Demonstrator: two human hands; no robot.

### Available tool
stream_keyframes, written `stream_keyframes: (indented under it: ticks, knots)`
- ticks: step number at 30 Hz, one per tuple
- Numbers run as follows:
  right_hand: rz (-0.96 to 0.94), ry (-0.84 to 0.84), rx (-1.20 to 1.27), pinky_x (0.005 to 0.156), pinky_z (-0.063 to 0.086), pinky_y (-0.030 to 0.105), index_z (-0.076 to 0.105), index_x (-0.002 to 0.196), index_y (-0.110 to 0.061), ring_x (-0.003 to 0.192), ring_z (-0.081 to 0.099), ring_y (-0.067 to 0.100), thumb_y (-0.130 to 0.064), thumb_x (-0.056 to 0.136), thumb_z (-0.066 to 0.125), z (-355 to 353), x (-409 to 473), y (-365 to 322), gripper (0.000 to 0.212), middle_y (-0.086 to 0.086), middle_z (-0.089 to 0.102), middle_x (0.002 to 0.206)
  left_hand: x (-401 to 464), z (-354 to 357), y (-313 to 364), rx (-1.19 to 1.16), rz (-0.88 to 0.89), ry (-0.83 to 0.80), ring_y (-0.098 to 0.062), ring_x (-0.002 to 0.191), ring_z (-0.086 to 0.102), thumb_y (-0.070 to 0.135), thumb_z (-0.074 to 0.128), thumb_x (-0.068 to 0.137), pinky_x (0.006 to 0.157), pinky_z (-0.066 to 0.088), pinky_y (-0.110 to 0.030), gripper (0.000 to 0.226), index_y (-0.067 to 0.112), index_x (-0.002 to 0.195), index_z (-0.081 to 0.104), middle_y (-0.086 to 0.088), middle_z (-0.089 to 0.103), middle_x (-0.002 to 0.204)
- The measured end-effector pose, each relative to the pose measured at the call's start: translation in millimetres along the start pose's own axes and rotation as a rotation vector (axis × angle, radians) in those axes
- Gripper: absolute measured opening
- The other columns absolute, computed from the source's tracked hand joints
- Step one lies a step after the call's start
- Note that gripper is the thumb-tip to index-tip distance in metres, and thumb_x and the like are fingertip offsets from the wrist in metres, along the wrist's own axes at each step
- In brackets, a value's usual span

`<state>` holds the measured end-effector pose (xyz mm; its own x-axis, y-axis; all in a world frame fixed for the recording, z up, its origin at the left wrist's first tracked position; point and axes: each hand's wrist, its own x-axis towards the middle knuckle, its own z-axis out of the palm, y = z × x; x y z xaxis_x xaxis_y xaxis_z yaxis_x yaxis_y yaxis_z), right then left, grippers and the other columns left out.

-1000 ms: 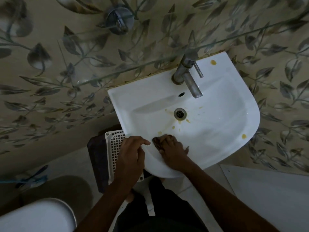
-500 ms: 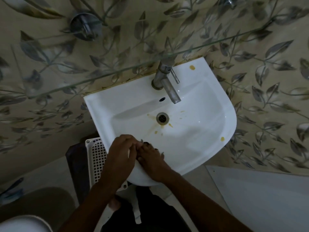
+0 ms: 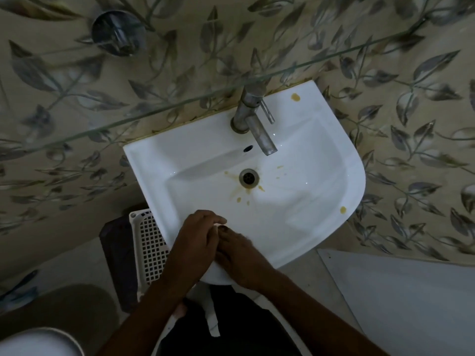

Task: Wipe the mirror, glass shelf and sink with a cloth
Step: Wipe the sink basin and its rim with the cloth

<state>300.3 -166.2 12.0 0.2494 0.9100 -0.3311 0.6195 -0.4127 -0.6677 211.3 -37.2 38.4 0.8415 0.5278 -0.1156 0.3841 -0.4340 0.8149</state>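
The white sink hangs on the wall, with yellow-brown stains around its drain and spots on its rim. A glass shelf runs slantwise above it, over the metal tap. Both hands meet at the sink's front rim. My right hand lies fairly flat on the rim and presses a dark cloth, of which only a small bit shows at its fingertips. My left hand curls its fingers over that cloth and the right fingertips. No mirror is in view.
A white lattice basket on a dark stand sits under the sink's left side. A round metal shelf bracket is on the leaf-patterned wall. A white toilet rim shows bottom left, a pale panel bottom right.
My left hand has moved right from the sink's rim onto the cloth and my right fingertips. The right hand has slid slightly back toward the front edge.
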Motion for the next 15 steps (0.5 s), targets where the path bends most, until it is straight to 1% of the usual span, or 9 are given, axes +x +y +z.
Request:
stream_keyframes:
  ticks: [1,2,4,6,7,9,10,13,15]
  knots:
    - [0.015,-0.004,-0.128,0.111,0.036,0.041,0.051,0.14,-0.032,0.139,0.041,0.016,-0.049,0.104,0.028,-8,-20,12,0.045,-0.005,0.051,0.147,-1,2,-1,0.014,0.028,-0.025,-0.01,0.11,0.055,0.019,0.045,0.097,0.098,0.043,-0.026,0.026,0.023,0.109,0.067,0.008,0.06,0.112]
    - [0.042,-0.003,-0.257,0.108,0.037,0.044,0.051,0.139,-0.036,0.138,0.042,0.014,-0.052,0.103,0.027,-19,-37,24,0.046,-0.01,0.051,0.146,-2,4,-1,0.01,0.037,-0.047,-0.008,0.11,0.055,0.02,0.046,0.096,0.097,0.043,-0.025,0.025,0.025,0.109,0.067,0.01,0.059,0.112]
    - [0.143,0.075,-0.383,0.103,0.038,0.045,0.061,0.128,-0.031,0.126,0.053,0.016,-0.053,0.098,0.03,-49,-59,47,0.048,-0.008,0.06,0.135,-3,11,4,-0.013,0.051,-0.074,-0.009,0.11,0.056,0.017,0.047,0.096,0.096,0.045,-0.026,0.025,0.025,0.11,0.067,0.009,0.06,0.111]
    - [0.273,0.234,-0.495,0.099,0.036,0.042,0.069,0.115,-0.023,0.113,0.063,0.023,-0.05,0.094,0.037,-73,-64,74,0.046,-0.002,0.067,0.123,-4,18,12,-0.028,0.092,-0.109,-0.009,0.111,0.057,0.016,0.048,0.095,0.096,0.046,-0.026,0.026,0.022,0.114,0.066,0.007,0.062,0.113]
    - [0.363,0.29,-0.547,0.102,0.034,0.045,0.069,0.117,-0.022,0.113,0.063,0.025,-0.048,0.094,0.038,-80,-63,83,0.046,0.0,0.067,0.124,-5,23,15,-0.034,0.112,-0.136,-0.008,0.111,0.057,0.015,0.049,0.096,0.096,0.046,-0.026,0.028,0.021,0.118,0.064,0.007,0.062,0.115]
    - [0.481,0.32,-0.571,0.106,0.032,0.062,0.066,0.12,-0.025,0.116,0.061,0.026,-0.047,0.094,0.037,-74,-57,83,0.045,-0.002,0.066,0.126,-6,31,22,-0.041,0.111,-0.183,-0.008,0.108,0.055,0.015,0.052,0.096,0.095,0.046,-0.026,0.032,0.02,0.127,0.06,0.006,0.062,0.117]
    - [0.48,0.333,-0.554,0.106,0.029,0.068,0.067,0.119,-0.027,0.115,0.061,0.026,-0.046,0.094,0.036,-63,-54,73,0.044,-0.002,0.067,0.125,-7,35,25,-0.035,0.109,-0.2,-0.008,0.107,0.054,0.016,0.052,0.096,0.095,0.045,-0.026,0.034,0.019,0.13,0.058,0.005,0.062,0.119]
    - [0.35,0.335,-0.4,0.111,0.018,0.064,0.064,0.128,-0.029,0.125,0.055,0.023,-0.043,0.098,0.038,-18,-53,28,0.042,-0.004,0.061,0.136,-7,42,31,-0.019,0.116,-0.212,-0.012,0.113,0.053,0.022,0.047,0.097,0.099,0.041,-0.024,0.038,0.015,0.133,0.056,0.0,0.062,0.125]
    - [0.275,0.343,-0.316,0.112,0.022,0.068,0.06,0.131,-0.027,0.129,0.05,0.024,-0.036,0.097,0.042,2,-58,6,0.04,-0.003,0.056,0.141,-7,45,30,-0.015,0.111,-0.209,-0.012,0.115,0.053,0.024,0.045,0.098,0.101,0.04,-0.023,0.038,0.016,0.132,0.057,0.0,0.062,0.125]
